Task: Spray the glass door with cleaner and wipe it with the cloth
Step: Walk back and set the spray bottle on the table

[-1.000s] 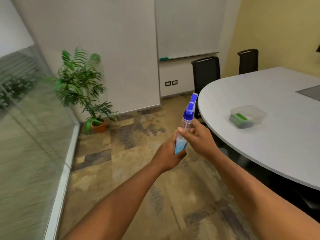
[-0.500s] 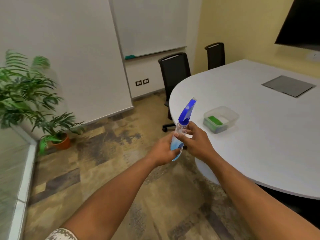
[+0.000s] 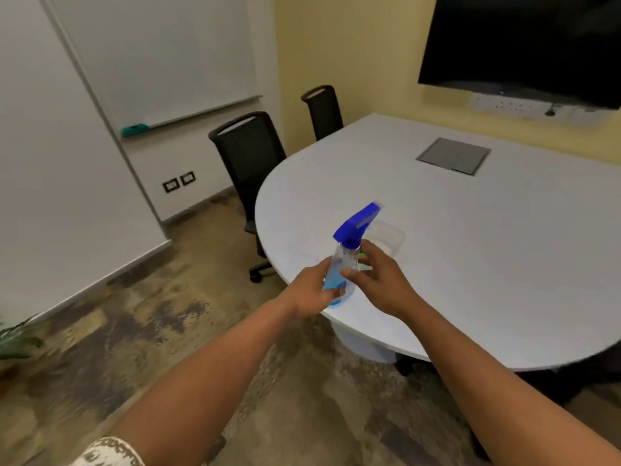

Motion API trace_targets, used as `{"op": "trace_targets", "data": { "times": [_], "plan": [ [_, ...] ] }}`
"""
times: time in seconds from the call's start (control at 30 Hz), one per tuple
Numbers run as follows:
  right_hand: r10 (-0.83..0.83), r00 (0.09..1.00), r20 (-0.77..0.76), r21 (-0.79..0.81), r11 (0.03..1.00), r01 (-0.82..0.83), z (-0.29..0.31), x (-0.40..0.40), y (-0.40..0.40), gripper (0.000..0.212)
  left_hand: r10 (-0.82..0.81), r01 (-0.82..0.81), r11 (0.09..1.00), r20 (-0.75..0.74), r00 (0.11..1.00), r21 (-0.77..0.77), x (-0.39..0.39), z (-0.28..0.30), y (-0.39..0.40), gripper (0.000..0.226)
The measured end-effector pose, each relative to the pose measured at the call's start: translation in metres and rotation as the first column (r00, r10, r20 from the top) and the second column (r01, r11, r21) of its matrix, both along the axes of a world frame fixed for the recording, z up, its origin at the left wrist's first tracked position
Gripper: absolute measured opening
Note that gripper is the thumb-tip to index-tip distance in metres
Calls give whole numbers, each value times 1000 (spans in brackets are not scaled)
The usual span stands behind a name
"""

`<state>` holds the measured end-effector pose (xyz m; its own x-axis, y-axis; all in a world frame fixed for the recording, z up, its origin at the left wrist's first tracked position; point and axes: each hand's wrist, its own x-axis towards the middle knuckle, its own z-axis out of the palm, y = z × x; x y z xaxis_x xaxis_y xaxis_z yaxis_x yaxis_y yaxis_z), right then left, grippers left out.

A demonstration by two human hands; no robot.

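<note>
A clear spray bottle (image 3: 344, 260) with a blue trigger head and blue liquid is held upright, slightly tilted, over the near edge of the white table (image 3: 470, 257). My left hand (image 3: 311, 290) wraps its lower body. My right hand (image 3: 376, 280) grips its upper body just under the head. A clear plastic container (image 3: 391, 238) sits on the table right behind the bottle, mostly hidden by it and my right hand. The glass door is out of view. No cloth can be made out.
Two black office chairs (image 3: 250, 159) stand at the table's far left end. A whiteboard (image 3: 161, 58) hangs on the left wall, a dark screen (image 3: 524, 45) on the yellow wall. Plant leaves (image 3: 16, 338) show at the left edge. A grey hatch (image 3: 453, 155) is set in the tabletop.
The view has swung right, away from the glass wall and plant toward the table. Both hands kept hold of the bottle, which now hangs over the table's edge.
</note>
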<state>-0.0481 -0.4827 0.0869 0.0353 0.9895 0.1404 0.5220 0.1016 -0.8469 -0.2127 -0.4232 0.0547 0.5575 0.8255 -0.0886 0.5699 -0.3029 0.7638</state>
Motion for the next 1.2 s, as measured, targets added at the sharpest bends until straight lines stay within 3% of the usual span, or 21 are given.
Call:
{"op": "trace_targets", "data": {
  "times": [0.17, 0.37, 0.73, 0.97, 1.2],
  "plan": [
    [-144, 990, -11, -20, 989, 144, -6, 36, 29, 52, -15, 19, 998, -65, 998, 59, 47, -6, 40, 67],
    [-280, 959, -35, -58, 959, 278, -16, 106, 64, 47, -87, 95, 985, -60, 994, 143, 115, -11, 88, 47],
    [-413, 911, 10, -120, 904, 411, -38, 222, 122, 52, -141, 151, 986, -138, 980, 65, 239, -30, 146, 53],
    [-495, 867, -52, -177, 859, 480, -60, 245, 145, 54, -197, 200, 980, -142, 970, 5, 277, -47, 179, 49],
    [-595, 801, -66, -229, 791, 568, -85, 253, 155, 47, -352, 347, 936, -185, 918, -59, 300, -70, 207, 47]
  ]
}}
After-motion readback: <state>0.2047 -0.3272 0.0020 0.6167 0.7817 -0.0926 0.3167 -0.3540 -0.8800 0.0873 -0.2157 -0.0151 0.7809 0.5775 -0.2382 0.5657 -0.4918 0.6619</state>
